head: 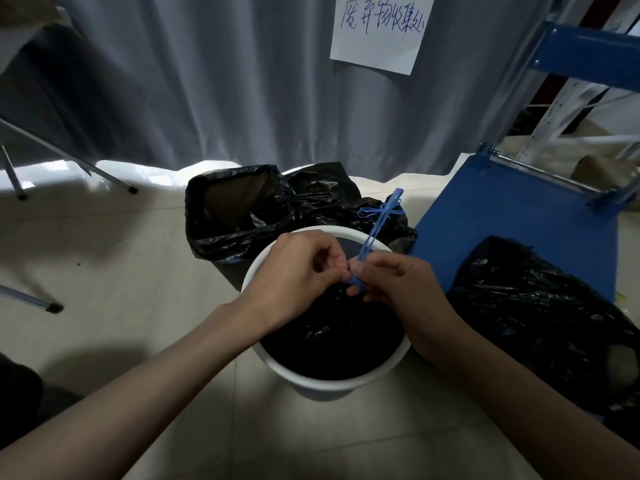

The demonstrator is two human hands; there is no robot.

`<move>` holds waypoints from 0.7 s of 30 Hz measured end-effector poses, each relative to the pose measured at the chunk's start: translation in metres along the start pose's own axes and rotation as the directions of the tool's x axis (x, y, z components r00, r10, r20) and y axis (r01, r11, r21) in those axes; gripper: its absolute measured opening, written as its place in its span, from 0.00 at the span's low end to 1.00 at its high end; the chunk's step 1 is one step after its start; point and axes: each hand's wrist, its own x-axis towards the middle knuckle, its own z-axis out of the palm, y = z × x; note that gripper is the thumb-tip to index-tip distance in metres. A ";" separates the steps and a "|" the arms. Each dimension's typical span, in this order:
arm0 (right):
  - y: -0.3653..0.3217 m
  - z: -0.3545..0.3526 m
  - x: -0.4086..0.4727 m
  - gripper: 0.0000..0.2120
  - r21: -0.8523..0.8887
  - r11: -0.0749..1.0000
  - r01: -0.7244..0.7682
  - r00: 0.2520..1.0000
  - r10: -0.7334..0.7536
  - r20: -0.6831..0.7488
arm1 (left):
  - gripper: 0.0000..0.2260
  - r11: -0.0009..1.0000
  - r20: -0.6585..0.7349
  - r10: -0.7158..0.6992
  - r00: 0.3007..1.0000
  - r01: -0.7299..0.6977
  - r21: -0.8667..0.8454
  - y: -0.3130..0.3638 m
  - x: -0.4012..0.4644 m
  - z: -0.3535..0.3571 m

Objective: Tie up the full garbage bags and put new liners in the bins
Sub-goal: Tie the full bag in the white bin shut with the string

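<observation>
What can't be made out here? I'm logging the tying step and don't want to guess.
- Head view: whether the blue drawstring is already knotted; the fingers of the left hand and right hand cover it where they pinch it.
- What is inside the black bag in the white bin: too dark.
- The black bag at right: cut off by the frame edge.
- The handwritten sign: top cropped.

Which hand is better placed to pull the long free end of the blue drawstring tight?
Probably the right hand. The blue drawstring rises from its fingers toward the far right, so it can slide along it. The left hand pinches the knot over the white bin.
</observation>
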 end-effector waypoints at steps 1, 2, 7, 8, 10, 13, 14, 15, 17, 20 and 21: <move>-0.001 -0.002 0.001 0.09 0.038 0.999 -0.010 1.000 0.011 -0.018 | 0.06 1.000 0.008 -0.023 1.000 0.023 -0.015 0.000 0.000 0.001; -0.002 -0.003 0.002 0.09 0.074 0.997 -0.014 0.999 0.017 -0.037 | 0.06 0.998 0.017 -0.055 0.998 0.056 -0.041 0.000 0.001 0.002; -0.002 -0.003 0.006 0.08 0.152 0.988 -0.011 0.996 0.023 -0.082 | 0.05 0.949 0.054 -0.207 0.977 0.214 -0.230 -0.006 0.006 0.006; -0.002 -0.002 0.007 0.07 0.149 0.989 -0.009 0.996 0.022 -0.087 | 0.04 0.934 0.067 -0.226 0.972 0.236 -0.268 -0.007 0.007 0.007; -0.002 0.000 0.007 0.06 0.133 0.991 -0.001 0.996 0.013 -0.091 | 0.04 0.883 0.122 -0.250 0.961 0.278 -0.378 -0.008 0.009 0.006; -0.002 0.001 0.007 0.05 0.106 0.994 0.014 0.996 -0.004 -0.092 | 0.10 0.816 0.201 -0.259 0.945 0.326 -0.478 -0.007 0.009 0.006; -0.002 0.001 0.007 0.05 0.091 0.996 0.021 0.995 -0.012 -0.095 | 0.10 0.816 0.212 -0.257 0.943 0.329 -0.476 -0.008 0.009 0.006; -0.002 0.002 0.007 0.05 0.067 0.997 0.033 0.995 -0.026 -0.098 | 0.10 0.819 0.214 -0.258 0.942 0.331 -0.468 -0.008 0.009 0.006; -0.002 0.003 0.007 0.06 -0.003 0.998 0.062 0.993 -0.062 -0.097 | 0.09 0.822 0.207 -0.270 0.940 0.337 -0.460 -0.008 0.008 0.006; -0.003 0.005 0.006 0.03 -0.065 0.993 0.099 0.991 -0.105 -0.081 | 0.10 0.824 0.190 -0.275 0.942 0.333 -0.458 -0.007 0.007 0.007; -0.003 0.005 0.006 0.04 -0.081 0.990 0.114 0.990 -0.120 -0.077 | 0.09 0.822 0.187 -0.278 0.942 0.334 -0.460 -0.007 0.007 0.007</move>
